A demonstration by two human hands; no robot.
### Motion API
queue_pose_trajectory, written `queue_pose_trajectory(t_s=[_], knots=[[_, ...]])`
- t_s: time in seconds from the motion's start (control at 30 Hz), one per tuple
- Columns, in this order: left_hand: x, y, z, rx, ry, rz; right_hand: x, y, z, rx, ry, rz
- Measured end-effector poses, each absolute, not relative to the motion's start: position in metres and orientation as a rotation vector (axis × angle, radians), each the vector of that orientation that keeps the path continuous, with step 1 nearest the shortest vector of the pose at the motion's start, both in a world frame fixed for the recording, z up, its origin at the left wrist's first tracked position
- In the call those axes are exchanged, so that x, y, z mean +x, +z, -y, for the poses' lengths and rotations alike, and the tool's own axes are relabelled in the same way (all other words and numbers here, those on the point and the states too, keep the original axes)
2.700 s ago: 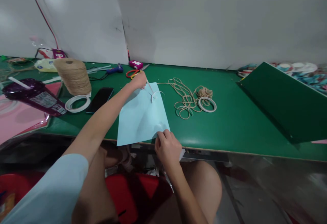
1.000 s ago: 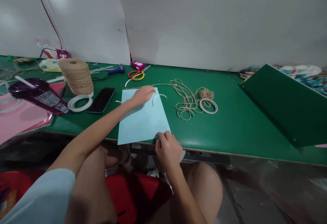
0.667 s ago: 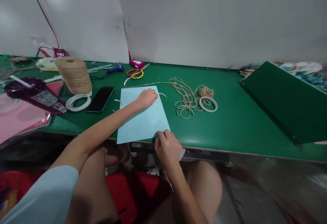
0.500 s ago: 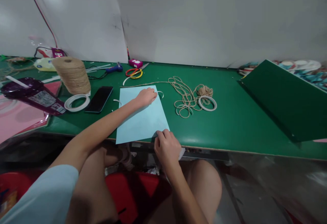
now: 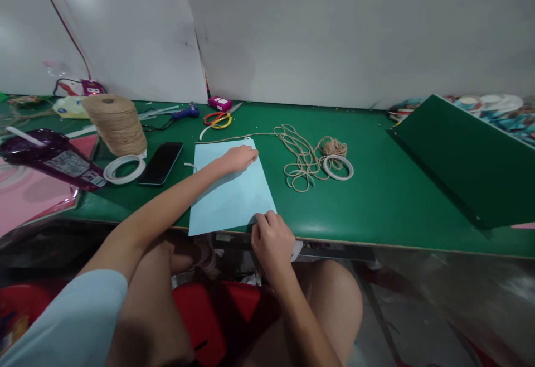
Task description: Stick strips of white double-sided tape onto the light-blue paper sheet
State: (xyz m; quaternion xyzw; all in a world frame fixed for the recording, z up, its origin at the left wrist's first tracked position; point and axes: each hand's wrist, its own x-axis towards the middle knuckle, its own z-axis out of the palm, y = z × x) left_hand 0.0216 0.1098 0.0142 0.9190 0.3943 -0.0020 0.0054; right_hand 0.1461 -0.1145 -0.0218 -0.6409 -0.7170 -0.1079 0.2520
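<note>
A light blue sheet of paper (image 5: 228, 205) lies at the table's near edge. My left hand (image 5: 239, 159) rests on its upper right part, fingers bent together at the right edge; what they pinch, if anything, is hidden. Just above that hand, a small white strip (image 5: 248, 139) curls at the sheet's top edge. At the sheet's near right corner my right hand (image 5: 273, 240) is closed, fingertips beside the corner. A curved white edge (image 5: 297, 250), perhaps of a tape roll, shows beside it, but I cannot make out what the hand holds.
Twine (image 5: 303, 158) and a tape roll (image 5: 351, 169) lie right of the paper, scissors (image 5: 218, 120) behind it. Leftward are a phone (image 5: 162, 163), another tape roll (image 5: 106, 173), a twine spool (image 5: 115, 124) and a tilted purple cup (image 5: 50, 158). A green board (image 5: 472, 166) leans at right.
The small white curl has gone from the right of my left hand to just above it, at the sheet's top. Both hands stay in nearly the same places.
</note>
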Motion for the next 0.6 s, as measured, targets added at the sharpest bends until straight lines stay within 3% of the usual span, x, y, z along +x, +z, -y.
queue_pose_trajectory(t_s=[0.6], knots=[[0.027,0.028,-0.108,2.892,-0.243,-1.175,0.147,-0.021,0.115,-1.740,-0.276,1.968]])
